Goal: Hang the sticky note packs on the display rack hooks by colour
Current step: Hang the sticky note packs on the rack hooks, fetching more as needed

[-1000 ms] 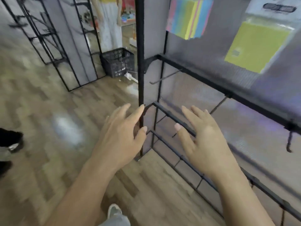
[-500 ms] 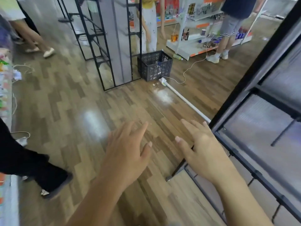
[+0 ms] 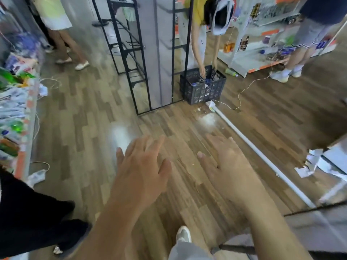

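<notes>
My left hand [image 3: 142, 171] and my right hand [image 3: 227, 166] both hover palm down over the wooden floor, fingers spread, holding nothing. No sticky note packs show in this view. Only a corner of the black display rack [image 3: 304, 212] I was facing is visible at the lower right edge. A dark plastic crate [image 3: 202, 89] stands on the floor ahead, and another person bends over it with both hands inside.
A second black-framed rack [image 3: 142, 53] stands ahead at centre. A white rail [image 3: 262, 156] and a cable [image 3: 242, 94] lie on the floor to the right. Store shelves [image 3: 20, 113] line the left. Someone's dark leg [image 3: 33, 212] is at lower left; people stand behind.
My view has swung left, away from the display rack and its hanging sticky note packs, toward the open floor and the crate. Both hands stay spread and empty.
</notes>
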The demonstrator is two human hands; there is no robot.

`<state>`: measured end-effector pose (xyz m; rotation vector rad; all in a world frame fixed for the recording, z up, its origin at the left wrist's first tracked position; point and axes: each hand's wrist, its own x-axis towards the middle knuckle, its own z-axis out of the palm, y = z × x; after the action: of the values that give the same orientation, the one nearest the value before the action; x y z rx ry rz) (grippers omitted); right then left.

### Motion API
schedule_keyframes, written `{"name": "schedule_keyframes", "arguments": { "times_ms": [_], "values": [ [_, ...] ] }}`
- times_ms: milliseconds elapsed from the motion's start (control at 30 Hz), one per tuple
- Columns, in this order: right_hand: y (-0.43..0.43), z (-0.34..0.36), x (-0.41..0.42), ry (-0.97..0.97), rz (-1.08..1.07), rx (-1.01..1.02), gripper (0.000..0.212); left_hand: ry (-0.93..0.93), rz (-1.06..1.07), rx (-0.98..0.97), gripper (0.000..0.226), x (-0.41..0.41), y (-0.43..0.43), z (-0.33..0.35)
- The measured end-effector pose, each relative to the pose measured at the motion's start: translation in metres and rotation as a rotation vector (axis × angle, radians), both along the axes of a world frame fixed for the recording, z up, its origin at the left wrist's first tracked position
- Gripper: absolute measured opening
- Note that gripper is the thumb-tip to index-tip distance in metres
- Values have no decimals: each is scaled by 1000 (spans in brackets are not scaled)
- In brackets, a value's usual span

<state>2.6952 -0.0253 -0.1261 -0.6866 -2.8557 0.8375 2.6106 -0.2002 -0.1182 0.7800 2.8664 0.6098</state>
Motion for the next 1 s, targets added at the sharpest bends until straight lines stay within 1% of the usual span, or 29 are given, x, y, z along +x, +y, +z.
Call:
{"name": "schedule_keyframes", "arguments": {
  "times_ms": [100, 233, 400, 533, 667, 767, 833, 900, 1000],
  "values": [
    [16, 4, -63, 3, 44, 14, 53, 13, 84, 16, 55, -55, 14, 6],
    [29, 13, -138, -24, 91, 4, 54, -1, 145, 53, 54, -119, 22, 1],
    [39, 8, -243, -31, 142, 65, 48, 2, 178, 102, 58, -215, 24, -15],
    [36, 2, -337, 22, 131, 88, 49, 21, 162, 154, 55, -307, 17, -23],
    [28, 12, -433, 41, 131, 105, 52, 28, 177, 211, 52, -401, 8, -14],
    [25, 18, -499, 73, 94, 109, 57, 88, 163, 206, 51, -471, 6, -9],
    [29, 15, -536, 54, 85, 122, 54, 87, 155, 209, 48, -515, 8, -8],
    [35, 9, -574, 38, 88, 107, 56, 114, 115, 203, 45, -555, 10, -11],
    [45, -1, -640, 2, 94, 77, 59, 141, 55, 182, 47, -619, 19, -16]
  ]
}}
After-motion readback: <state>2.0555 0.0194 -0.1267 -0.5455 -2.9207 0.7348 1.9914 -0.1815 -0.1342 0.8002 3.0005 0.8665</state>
